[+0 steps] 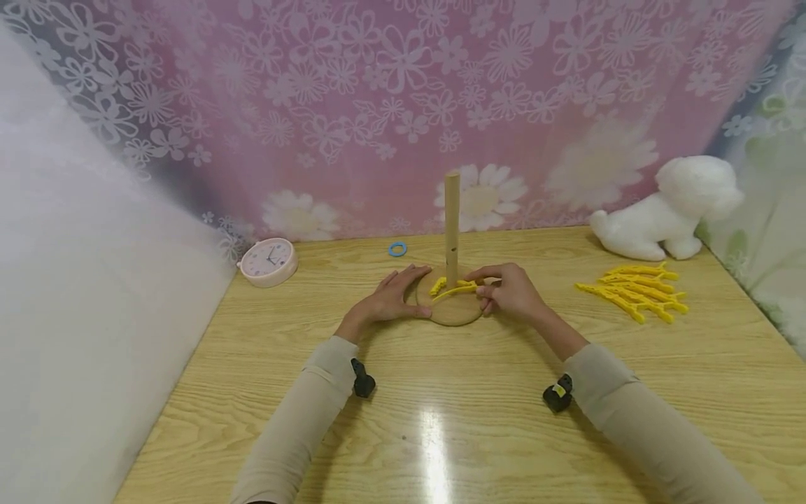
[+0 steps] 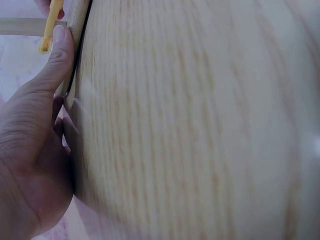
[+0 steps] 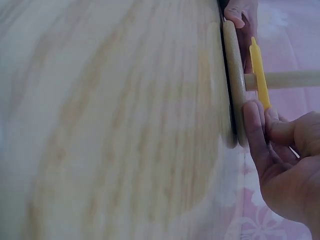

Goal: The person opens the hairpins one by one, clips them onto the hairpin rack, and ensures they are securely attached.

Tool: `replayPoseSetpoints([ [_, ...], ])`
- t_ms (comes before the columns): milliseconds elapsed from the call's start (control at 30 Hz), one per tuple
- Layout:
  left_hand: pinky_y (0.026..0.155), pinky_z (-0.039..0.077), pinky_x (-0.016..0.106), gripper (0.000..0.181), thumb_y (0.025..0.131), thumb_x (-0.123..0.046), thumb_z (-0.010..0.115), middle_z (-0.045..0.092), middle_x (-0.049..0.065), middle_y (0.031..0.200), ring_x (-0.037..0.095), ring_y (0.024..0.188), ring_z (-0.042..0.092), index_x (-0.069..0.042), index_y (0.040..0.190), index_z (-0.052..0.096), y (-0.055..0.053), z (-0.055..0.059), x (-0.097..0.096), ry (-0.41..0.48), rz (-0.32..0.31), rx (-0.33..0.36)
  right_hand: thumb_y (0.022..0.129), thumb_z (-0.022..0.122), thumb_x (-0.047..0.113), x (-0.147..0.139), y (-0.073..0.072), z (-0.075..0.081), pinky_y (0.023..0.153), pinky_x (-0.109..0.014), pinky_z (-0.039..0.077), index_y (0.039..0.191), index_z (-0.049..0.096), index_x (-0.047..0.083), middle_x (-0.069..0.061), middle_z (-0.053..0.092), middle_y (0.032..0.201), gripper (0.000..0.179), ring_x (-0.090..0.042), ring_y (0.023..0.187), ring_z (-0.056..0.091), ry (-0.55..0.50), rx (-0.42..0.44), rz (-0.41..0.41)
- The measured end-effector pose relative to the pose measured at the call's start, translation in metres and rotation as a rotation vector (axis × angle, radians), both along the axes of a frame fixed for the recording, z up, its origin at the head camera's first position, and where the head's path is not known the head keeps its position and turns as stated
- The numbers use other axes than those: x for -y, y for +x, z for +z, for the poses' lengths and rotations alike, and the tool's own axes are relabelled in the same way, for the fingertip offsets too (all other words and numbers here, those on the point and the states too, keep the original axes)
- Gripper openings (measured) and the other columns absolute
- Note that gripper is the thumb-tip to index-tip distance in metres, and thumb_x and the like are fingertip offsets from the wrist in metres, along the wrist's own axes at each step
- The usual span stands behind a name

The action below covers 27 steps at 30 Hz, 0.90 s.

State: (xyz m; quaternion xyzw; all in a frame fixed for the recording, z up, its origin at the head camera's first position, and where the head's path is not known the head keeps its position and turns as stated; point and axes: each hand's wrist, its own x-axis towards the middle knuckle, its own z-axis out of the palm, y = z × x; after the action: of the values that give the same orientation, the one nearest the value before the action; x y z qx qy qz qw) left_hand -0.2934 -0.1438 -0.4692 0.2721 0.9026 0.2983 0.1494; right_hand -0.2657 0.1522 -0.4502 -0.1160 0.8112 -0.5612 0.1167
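A wooden post [image 1: 452, 224] stands upright on a round wooden base [image 1: 455, 315]. A yellow hair clip [image 1: 455, 290] spans the foot of the post with its arms spread, a toothed part on the left. Thumb and fingers of my right hand [image 1: 513, 294] pinch its right end; in the right wrist view the clip [image 3: 259, 75] crosses the post just above the base. My left hand [image 1: 395, 294] rests at the base's left rim, thumb at the near side and fingers stretched along the far side. In the left wrist view its thumb [image 2: 59, 55] lies straight along the rim.
Several more yellow hair clips [image 1: 636, 288] lie in a pile on the right of the wooden table [image 1: 403, 392]. Behind them sits a white toy dog [image 1: 667, 210]. A blue ring [image 1: 397, 249] lies beyond the base. A pink clock [image 1: 269, 262] is at the back left.
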Motion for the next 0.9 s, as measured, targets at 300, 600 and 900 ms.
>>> replayPoseSetpoints([
  [300, 0.130, -0.003, 0.040, 0.096, 0.092, -0.055, 0.076, 0.017, -0.001, 0.174, 0.017, 0.161, 0.005, -0.028, 0.167, 0.023, 0.003, -0.003, 0.002, -0.006, -0.011, 0.001, 0.102, 0.063, -0.002, -0.004, 0.003, -0.002, 0.067, -0.039, 0.064, 0.137, 0.065, -0.002, -0.029, 0.070, 0.106, 0.035, -0.022, 0.073, 0.068, -0.088, 0.094, 0.027],
  [600, 0.130, -0.003, 0.039, 0.096, 0.092, -0.053, 0.076, 0.017, -0.001, 0.174, 0.015, 0.161, 0.004, -0.028, 0.168, 0.023, 0.004, -0.006, 0.004, 0.001, -0.008, 0.006, 0.102, 0.070, 0.015, -0.027, 0.013, 0.010, 0.075, -0.043, 0.064, 0.146, 0.056, -0.002, -0.029, 0.060, 0.137, 0.050, -0.026, 0.079, 0.071, -0.084, 0.080, 0.001],
  [900, 0.130, -0.003, 0.041, 0.097, 0.092, -0.054, 0.076, 0.020, 0.001, 0.174, 0.021, 0.162, 0.006, -0.023, 0.167, 0.024, -0.002, 0.000, 0.003, -0.004, -0.031, -0.035, 0.101, 0.071, 0.032, -0.085, 0.030, 0.013, 0.074, -0.042, 0.065, 0.151, 0.049, 0.000, -0.024, 0.058, 0.140, 0.063, -0.028, 0.080, 0.072, -0.045, 0.074, -0.054],
])
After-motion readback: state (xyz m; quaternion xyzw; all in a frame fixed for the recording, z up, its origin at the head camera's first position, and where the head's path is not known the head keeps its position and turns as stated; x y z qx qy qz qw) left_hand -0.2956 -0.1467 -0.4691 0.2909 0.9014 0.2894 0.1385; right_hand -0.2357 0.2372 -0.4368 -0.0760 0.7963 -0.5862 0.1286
